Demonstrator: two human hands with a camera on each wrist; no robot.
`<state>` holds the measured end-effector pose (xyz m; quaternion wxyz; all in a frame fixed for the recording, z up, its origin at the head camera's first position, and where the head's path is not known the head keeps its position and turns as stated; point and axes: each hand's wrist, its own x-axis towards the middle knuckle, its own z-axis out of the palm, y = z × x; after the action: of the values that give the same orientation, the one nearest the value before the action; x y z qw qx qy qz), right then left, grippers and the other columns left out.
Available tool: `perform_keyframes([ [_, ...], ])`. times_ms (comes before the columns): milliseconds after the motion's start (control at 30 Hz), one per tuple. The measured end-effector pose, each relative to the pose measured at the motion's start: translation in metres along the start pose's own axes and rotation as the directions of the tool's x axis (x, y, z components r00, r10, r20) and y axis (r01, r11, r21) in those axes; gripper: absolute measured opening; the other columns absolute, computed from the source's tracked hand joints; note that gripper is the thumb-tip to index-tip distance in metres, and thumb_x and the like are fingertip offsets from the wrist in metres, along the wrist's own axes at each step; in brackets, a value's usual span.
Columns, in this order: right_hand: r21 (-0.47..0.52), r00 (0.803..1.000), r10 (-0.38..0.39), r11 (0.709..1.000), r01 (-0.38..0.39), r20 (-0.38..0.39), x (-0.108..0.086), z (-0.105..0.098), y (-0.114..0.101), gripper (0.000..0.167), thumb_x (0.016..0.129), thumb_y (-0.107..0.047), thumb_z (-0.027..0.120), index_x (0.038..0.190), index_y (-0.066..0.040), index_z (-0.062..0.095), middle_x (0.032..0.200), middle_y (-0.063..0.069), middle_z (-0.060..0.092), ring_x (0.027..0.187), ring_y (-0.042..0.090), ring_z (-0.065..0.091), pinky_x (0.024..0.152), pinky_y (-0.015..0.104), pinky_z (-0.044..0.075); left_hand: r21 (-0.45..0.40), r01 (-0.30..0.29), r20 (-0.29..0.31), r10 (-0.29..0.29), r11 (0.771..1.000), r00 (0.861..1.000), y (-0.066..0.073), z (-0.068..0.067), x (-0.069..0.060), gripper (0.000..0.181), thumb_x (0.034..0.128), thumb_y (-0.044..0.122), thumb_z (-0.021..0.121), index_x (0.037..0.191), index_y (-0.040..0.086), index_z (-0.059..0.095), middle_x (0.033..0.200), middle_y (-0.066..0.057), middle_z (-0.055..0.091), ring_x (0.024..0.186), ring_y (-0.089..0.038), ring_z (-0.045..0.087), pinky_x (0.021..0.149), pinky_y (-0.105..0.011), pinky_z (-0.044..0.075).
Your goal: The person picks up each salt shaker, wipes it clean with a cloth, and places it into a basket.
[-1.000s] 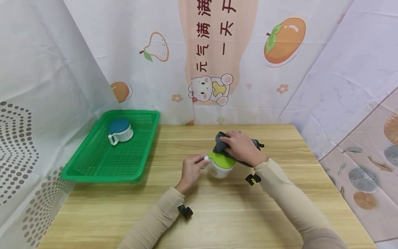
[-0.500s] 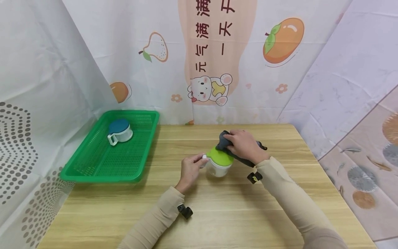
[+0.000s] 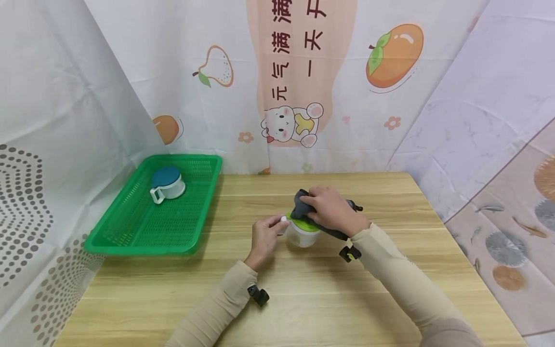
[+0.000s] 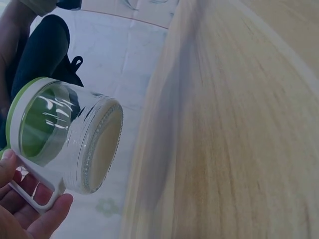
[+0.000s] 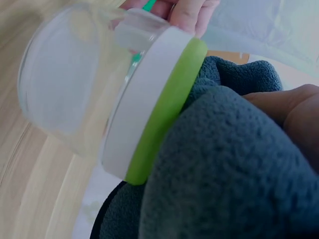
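A clear jar (image 4: 75, 134) with a green lid, white collar and white handle is held above the table, tilted in both wrist views. My left hand (image 3: 265, 238) grips its handle (image 4: 37, 186) between thumb and fingers. Bunched in my right hand (image 3: 331, 208) is a dark grey-blue cloth (image 5: 224, 159), pressed against the green lid (image 3: 307, 224). The cloth covers much of the lid in the head view, and its loose end with a small loop hangs to the right.
A green plastic basket (image 3: 140, 249) stands at the left of the wooden table (image 3: 303, 308). Inside it sits a similar jar with a blue lid (image 3: 166, 177). Printed curtains (image 3: 234, 120) rise behind and along both sides.
My right hand and the cloth shifted slightly right and up, then back left and down across the lid. The left hand keeps its grip on the handle, nearly still.
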<state>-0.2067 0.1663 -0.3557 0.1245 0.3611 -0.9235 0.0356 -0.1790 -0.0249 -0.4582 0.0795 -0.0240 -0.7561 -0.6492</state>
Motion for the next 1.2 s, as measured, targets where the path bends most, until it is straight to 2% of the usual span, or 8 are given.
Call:
perform_keyframes([
  [233,0.017,1.000,-0.010,1.000,0.009,0.030,-0.002,-0.006,-0.004,0.036,0.084,-0.020,0.076,0.118,-0.009,0.071,0.096,0.010,0.066,0.084,0.025,0.062,0.079,0.045,0.054,-0.025,0.039,0.016,-0.039,0.999,0.999,0.002,-0.001,0.001,0.028,0.0858,0.015,0.074,0.108,-0.002,0.073,0.107,-0.020,0.072,0.094,-0.024,0.069,0.069,-0.026,0.060],
  [467,0.008,0.998,0.048,0.999,-0.048,0.032,-0.001,-0.005,0.002,0.037,0.085,-0.019,0.076,0.120,-0.009,0.069,0.100,0.013,0.066,0.090,0.029,0.063,0.085,0.046,0.054,-0.045,0.023,0.052,-0.021,0.999,0.998,0.004,0.000,0.003,0.027,0.0838,0.013,0.076,0.106,-0.002,0.074,0.103,-0.020,0.073,0.089,-0.021,0.068,0.066,-0.024,0.059],
  [600,0.014,0.996,0.084,0.996,-0.085,0.030,-0.005,-0.001,0.011,0.038,0.085,-0.019,0.076,0.120,-0.008,0.069,0.096,0.011,0.065,0.086,0.026,0.060,0.081,0.043,0.054,-0.039,0.034,0.058,-0.032,0.999,0.998,0.003,0.000,0.001,0.026,0.0835,0.013,0.076,0.106,0.000,0.074,0.103,-0.018,0.074,0.090,-0.021,0.068,0.068,-0.025,0.059],
  [733,0.036,0.994,0.105,0.994,-0.105,0.010,-0.009,0.004,0.020,0.034,0.084,-0.017,0.077,0.116,-0.007,0.071,0.086,0.009,0.060,0.074,0.022,0.053,0.070,0.038,0.050,-0.024,0.041,0.044,-0.040,0.999,0.998,0.003,-0.002,0.001,0.026,0.0838,0.014,0.076,0.107,0.001,0.074,0.105,-0.017,0.074,0.091,-0.022,0.069,0.069,-0.024,0.059],
  [833,0.059,0.992,0.122,0.991,-0.122,-0.008,-0.013,0.005,0.026,0.033,0.084,-0.017,0.076,0.114,-0.006,0.071,0.083,0.008,0.059,0.070,0.021,0.050,0.067,0.036,0.047,-0.027,0.041,0.030,-0.040,0.999,0.999,0.003,-0.003,0.002,0.027,0.0843,0.013,0.076,0.107,0.000,0.074,0.106,-0.019,0.073,0.092,-0.023,0.069,0.068,-0.024,0.059],
  [1067,0.136,0.982,0.188,0.974,-0.183,-0.031,-0.020,0.007,0.030,0.039,0.088,-0.021,0.072,0.121,-0.001,0.067,0.089,0.012,0.063,0.073,0.023,0.054,0.070,0.039,0.051,-0.097,0.090,-0.028,-0.093,0.991,0.995,0.004,-0.005,0.007,0.028,0.0845,0.009,0.075,0.108,-0.006,0.071,0.107,-0.024,0.071,0.092,-0.024,0.069,0.067,-0.026,0.060],
  [1200,0.171,0.974,0.220,0.963,-0.208,-0.050,-0.023,0.010,0.029,0.040,0.088,-0.021,0.072,0.123,-0.001,0.066,0.090,0.013,0.064,0.074,0.023,0.055,0.070,0.041,0.051,-0.108,0.120,-0.063,-0.127,0.987,0.990,0.002,-0.005,0.010,0.028,0.0843,0.008,0.075,0.109,-0.005,0.071,0.110,-0.024,0.070,0.094,-0.025,0.069,0.068,-0.026,0.060],
])
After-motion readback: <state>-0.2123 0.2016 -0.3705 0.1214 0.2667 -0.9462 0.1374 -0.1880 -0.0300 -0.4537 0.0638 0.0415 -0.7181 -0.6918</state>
